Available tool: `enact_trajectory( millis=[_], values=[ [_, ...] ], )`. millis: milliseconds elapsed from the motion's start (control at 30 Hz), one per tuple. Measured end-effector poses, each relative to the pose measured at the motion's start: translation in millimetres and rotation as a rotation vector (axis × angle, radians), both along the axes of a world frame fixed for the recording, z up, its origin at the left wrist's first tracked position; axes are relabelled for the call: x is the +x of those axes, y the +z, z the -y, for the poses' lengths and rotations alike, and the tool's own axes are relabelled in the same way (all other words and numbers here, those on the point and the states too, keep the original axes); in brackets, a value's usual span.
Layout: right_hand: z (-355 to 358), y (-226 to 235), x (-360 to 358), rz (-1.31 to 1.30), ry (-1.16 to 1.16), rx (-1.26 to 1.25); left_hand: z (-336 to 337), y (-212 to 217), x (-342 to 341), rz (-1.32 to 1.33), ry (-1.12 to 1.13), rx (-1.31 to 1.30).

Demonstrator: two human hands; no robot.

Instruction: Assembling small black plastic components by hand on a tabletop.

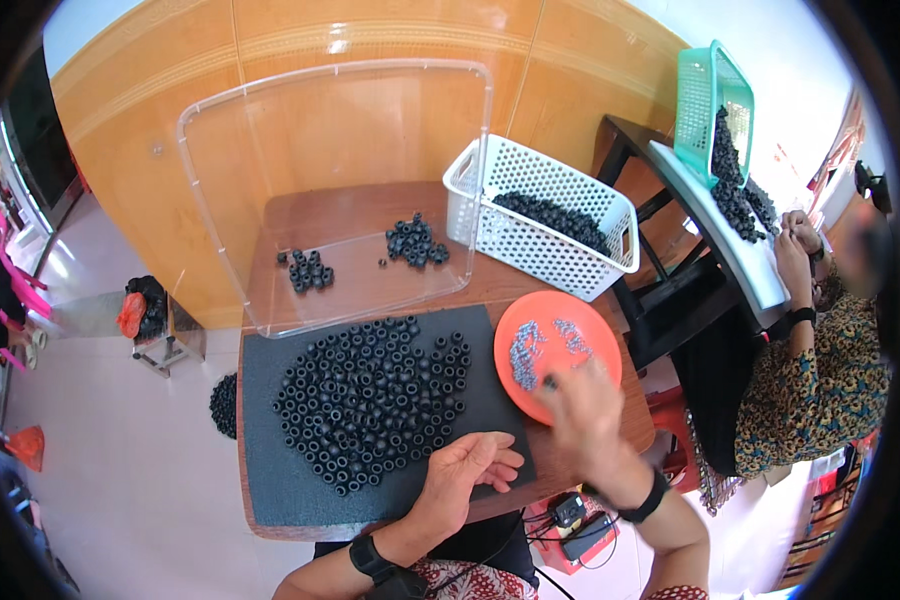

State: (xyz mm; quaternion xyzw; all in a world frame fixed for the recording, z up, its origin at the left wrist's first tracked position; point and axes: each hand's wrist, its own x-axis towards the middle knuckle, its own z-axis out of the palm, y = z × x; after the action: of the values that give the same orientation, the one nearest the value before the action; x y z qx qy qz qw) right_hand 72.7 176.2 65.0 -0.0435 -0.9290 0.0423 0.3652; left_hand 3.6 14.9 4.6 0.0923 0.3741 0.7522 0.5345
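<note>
While right hand (584, 412) overhangs plate (602, 340), left hand (463, 478) flanks rings (370, 402).

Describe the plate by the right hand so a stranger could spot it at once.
On the brown table, find the dark mat bearing black pieces. The plate sits at the mat's right side, the right hand over its near edge. Unlike the white basket beyond, it is round and orange.

The orange plate (602, 345) looks smooth plastic, the grey pad (263, 470) matt, the black rings (370, 400) faintly glossy, the table (634, 408) wooden.
</note>
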Motion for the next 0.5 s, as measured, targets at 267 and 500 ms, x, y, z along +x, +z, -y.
enact_trajectory(
  millis=[267, 500],
  values=[
    [-166, 51, -80, 0.005, -0.488, 0.066, 0, -2, -4, -0.024, -0.015, -0.014],
    [-117, 38, -107, -0.151, -0.100, 0.139, -1, -9, -6, 0.041, -0.007, 0.017]
  ],
)
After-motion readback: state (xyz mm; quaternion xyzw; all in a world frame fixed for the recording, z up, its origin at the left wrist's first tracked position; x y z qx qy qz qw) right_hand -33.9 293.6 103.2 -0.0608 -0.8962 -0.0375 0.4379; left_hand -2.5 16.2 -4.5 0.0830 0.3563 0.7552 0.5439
